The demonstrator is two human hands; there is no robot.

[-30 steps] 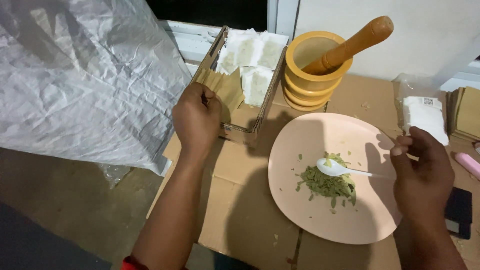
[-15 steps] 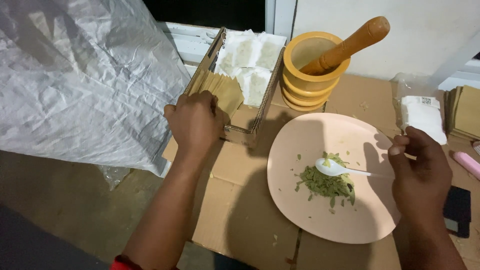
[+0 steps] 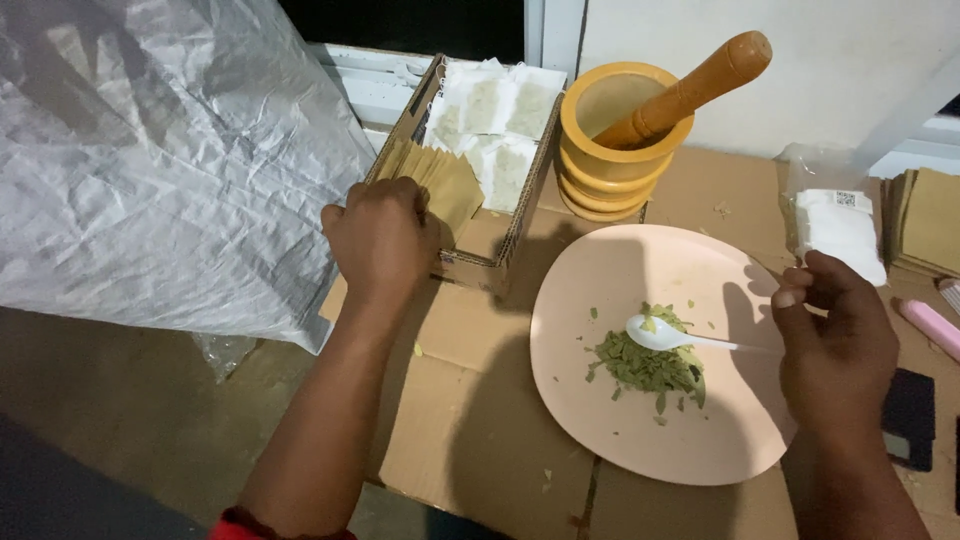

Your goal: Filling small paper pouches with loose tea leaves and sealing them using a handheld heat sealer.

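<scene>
Down goes the left hand compared with a second ago, when it was open over the stack; now it's curled at the near end of the cardboard box, upper centre of frame, fingers closed on the brown paper envelopes standing there. Right hand, at the right edge, has barely shifted: it pinches the handle of the white spoon, whose bowl rests on the crushed green leaves on the pink plate.

Best handling, I'd judge: peel off a single envelope with the thumb, keep the spoon level, leaves on the plate.

Packaging now. White filled sachets fill the box's far end. Top centre, a yellow mortar with its wooden pestle. Upper right, a clear bag of white squares with a small dark printed label, then more brown envelopes. A crumpled silver sack fills the upper left.
</scene>
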